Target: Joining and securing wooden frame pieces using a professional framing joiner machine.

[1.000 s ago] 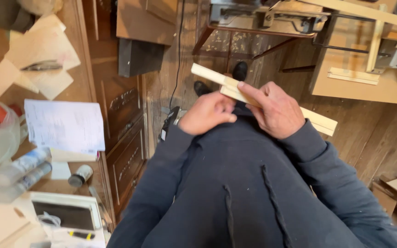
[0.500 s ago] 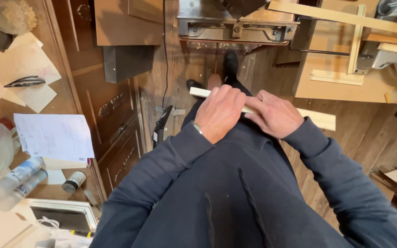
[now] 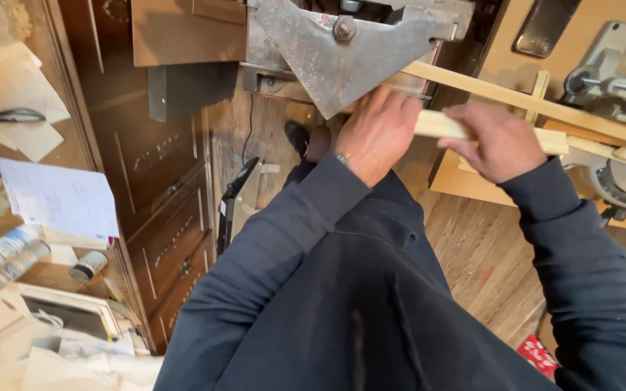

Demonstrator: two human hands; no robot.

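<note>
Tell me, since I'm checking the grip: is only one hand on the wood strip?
No, both hands grip the wood strip: the left hand near its end, the right hand further along.

Head camera, steeply downward, close overhead.

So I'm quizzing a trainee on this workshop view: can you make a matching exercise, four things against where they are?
Things:
1. pale wooden strip
2. white paper sheet
3. grey metal machine plate
4. clear plastic bottles

Places:
a. top centre, above the hands
b. far left, lower counter edge
c. held in both hands
d. left counter, beside the dark drawers

Pairs: 1-c, 2-d, 3-a, 4-b
</note>
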